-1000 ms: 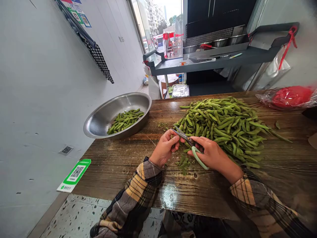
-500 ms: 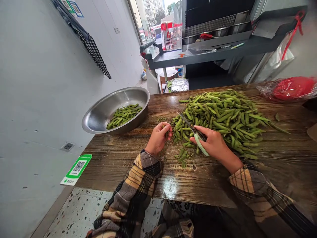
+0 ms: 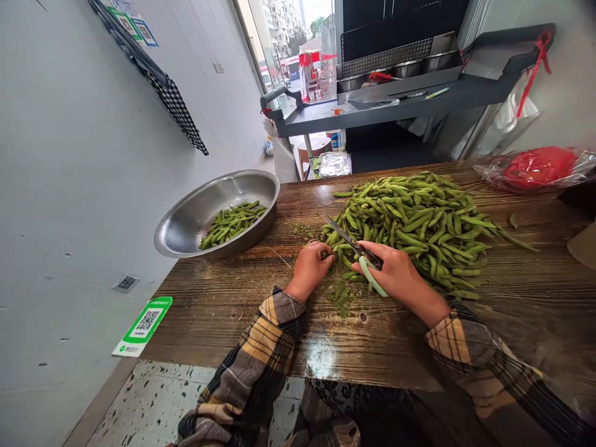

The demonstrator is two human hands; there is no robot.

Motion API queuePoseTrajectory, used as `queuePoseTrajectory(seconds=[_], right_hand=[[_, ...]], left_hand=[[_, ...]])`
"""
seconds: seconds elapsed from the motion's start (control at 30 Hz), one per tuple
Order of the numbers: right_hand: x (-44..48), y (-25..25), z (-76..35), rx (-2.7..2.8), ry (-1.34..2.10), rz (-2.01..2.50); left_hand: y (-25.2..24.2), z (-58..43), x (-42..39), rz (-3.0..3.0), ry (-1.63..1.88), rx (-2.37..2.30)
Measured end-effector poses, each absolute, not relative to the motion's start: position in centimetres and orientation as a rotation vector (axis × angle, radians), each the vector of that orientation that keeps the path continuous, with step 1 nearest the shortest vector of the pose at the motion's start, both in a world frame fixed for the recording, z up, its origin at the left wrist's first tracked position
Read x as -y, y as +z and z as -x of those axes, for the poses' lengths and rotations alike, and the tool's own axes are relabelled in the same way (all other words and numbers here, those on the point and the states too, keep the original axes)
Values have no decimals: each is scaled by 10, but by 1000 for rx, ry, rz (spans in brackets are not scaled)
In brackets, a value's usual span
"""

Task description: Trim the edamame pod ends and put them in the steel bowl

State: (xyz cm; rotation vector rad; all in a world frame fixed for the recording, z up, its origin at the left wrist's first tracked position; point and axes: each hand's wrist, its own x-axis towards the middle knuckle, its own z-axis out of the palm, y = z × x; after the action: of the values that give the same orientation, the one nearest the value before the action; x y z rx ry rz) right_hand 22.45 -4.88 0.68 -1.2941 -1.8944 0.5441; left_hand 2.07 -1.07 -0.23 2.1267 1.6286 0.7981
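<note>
A big heap of green bean pods point(image 3: 414, 223) lies on the wooden table point(image 3: 242, 298). My right hand point(image 3: 395, 273) is closed round green-handled scissors point(image 3: 358, 251), whose blades point up-left along the heap's near edge. My left hand point(image 3: 311, 267) is curled at the heap's left corner, its fingertips pinching a pod there. A few cut pod ends point(image 3: 339, 297) lie on the table between my hands. A steel bowl point(image 3: 186, 230) at the table's left corner holds a small batch of pods point(image 3: 233, 223).
A red bag in clear plastic point(image 3: 535, 169) lies at the table's far right. A dark counter with metal trays point(image 3: 395, 99) stands beyond the table. A white wall with a green QR sticker point(image 3: 142, 326) runs along the left.
My left hand moved from the scissor blades to the heap's left corner and closed on a pod. My right hand kept the scissors and shifted slightly toward the heap.
</note>
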Motion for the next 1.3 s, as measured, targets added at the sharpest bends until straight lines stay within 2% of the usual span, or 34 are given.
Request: queuePoseTrajectory(seconds=[0.2,0.43,0.53,0.67,0.87,1.07,1.3], right_hand=[[49,5,-225,1887,542,1295],[50,4,-223,1891,545,1297],[50,5,-223,1905,533,1295],[49,4,-224,1895,533,1292],[47,2,-226,1894,548,1281],[48,4,-226,1896,548,1280],[49,6,-227,1915,585,1306]], left_hand=[[-1,-12,7,-1942,951,-1562],[4,-29,21,-2338,510,-1813],[3,-31,21,-2390,441,-1844],[1,-23,15,-2222,645,-1755],[13,-14,14,-1633,1046,-1386],[22,-16,23,-1239,994,-1069],[26,-14,26,-1208,995,-964]])
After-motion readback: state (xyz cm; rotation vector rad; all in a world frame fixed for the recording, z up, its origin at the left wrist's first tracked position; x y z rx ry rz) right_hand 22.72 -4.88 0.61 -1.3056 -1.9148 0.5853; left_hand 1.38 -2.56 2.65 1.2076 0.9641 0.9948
